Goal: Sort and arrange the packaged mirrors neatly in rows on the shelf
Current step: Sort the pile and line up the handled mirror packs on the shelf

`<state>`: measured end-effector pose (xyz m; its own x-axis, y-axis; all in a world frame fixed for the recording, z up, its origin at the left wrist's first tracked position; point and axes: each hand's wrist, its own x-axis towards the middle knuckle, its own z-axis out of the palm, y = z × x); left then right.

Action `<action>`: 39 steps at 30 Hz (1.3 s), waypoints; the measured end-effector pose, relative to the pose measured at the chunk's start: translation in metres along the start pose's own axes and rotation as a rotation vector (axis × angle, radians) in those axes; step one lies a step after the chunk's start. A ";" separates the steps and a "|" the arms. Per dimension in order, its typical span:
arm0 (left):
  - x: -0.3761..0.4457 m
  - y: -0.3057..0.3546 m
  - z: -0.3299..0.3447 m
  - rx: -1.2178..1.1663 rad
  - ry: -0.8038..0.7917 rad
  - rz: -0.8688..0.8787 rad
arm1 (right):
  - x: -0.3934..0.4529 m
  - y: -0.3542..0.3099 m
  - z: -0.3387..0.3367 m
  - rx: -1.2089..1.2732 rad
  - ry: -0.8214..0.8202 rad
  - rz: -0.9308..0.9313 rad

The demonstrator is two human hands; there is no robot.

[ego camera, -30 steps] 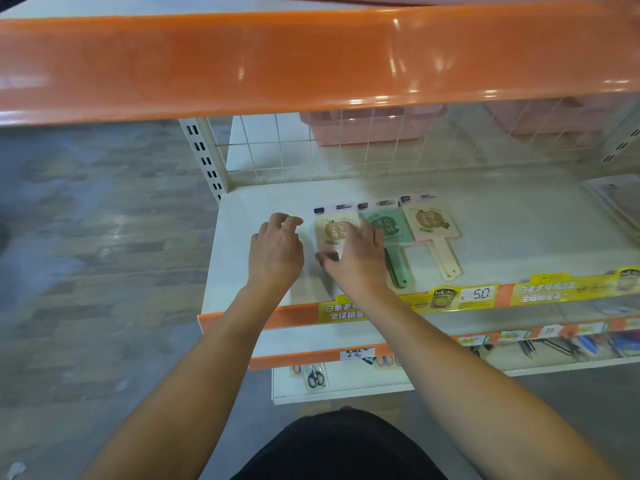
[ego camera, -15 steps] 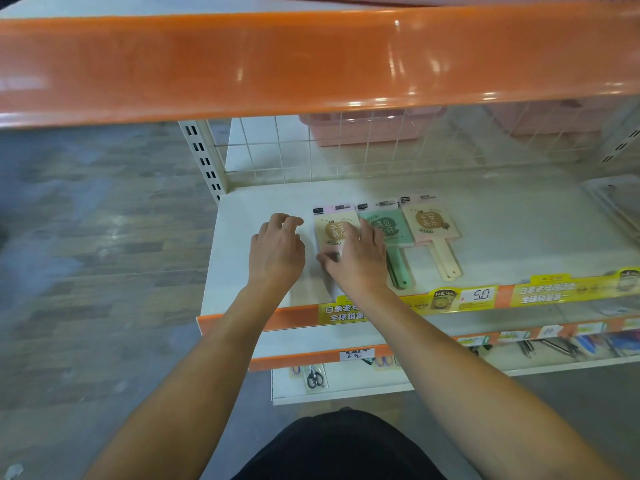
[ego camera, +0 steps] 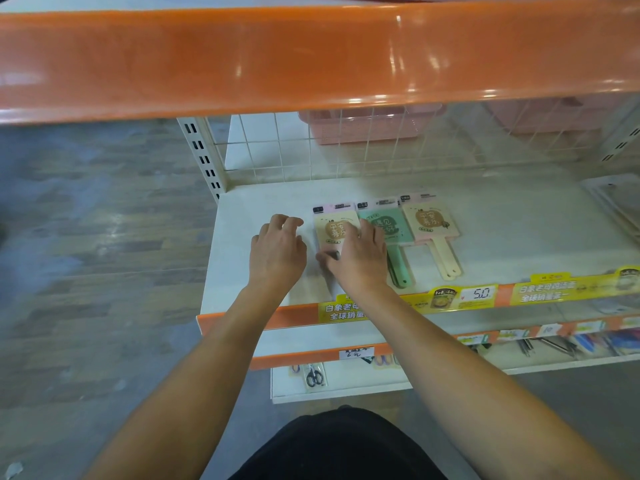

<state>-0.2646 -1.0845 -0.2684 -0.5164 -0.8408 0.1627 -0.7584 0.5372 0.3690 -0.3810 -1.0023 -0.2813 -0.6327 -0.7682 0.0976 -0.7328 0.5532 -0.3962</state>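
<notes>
A: Where are the packaged mirrors found?

B: Three are counted, laid flat in one row on the white shelf [ego camera: 485,216]: a cream mirror [ego camera: 334,226] at the left, a green mirror [ego camera: 388,226] in the middle, and a second cream mirror [ego camera: 429,220] at the right, edges touching or slightly overlapped.

A: How are they being held?

B: The right hand [ego camera: 360,258] is laid over the left cream mirror, fingers spread and pressed flat upon it; nothing is pinched. The left hand [ego camera: 277,254] is rested on the bare shelf just beside that pack, fingers loosely bent, nothing gripped.

A: Which step is judged to be in hand?

B: The squaring of the leftmost pack. Next, it seems a small sideways nudge is needed so the top edges are matched.
</notes>
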 end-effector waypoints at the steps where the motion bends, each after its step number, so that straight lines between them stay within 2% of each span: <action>1: 0.000 0.000 0.000 0.004 -0.002 0.000 | 0.000 0.000 0.000 0.002 0.001 0.003; 13: -0.002 0.001 -0.002 0.003 -0.005 -0.002 | -0.002 0.001 -0.005 -0.008 -0.053 0.009; 23: -0.007 0.001 -0.002 -0.009 -0.014 0.023 | -0.012 0.001 -0.004 0.064 0.027 -0.039; 27: -0.010 0.003 -0.002 0.023 -0.013 0.020 | -0.016 0.002 -0.005 0.098 0.138 -0.090; 31: -0.013 0.006 -0.003 0.048 -0.006 0.013 | -0.018 0.003 -0.013 0.083 0.110 -0.091; 39: -0.019 0.019 -0.008 0.004 -0.034 0.114 | -0.030 0.003 -0.026 0.072 0.119 -0.046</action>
<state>-0.2662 -1.0591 -0.2573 -0.6127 -0.7712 0.1727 -0.6951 0.6299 0.3464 -0.3705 -0.9697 -0.2616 -0.6268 -0.7466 0.2227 -0.7447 0.4901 -0.4531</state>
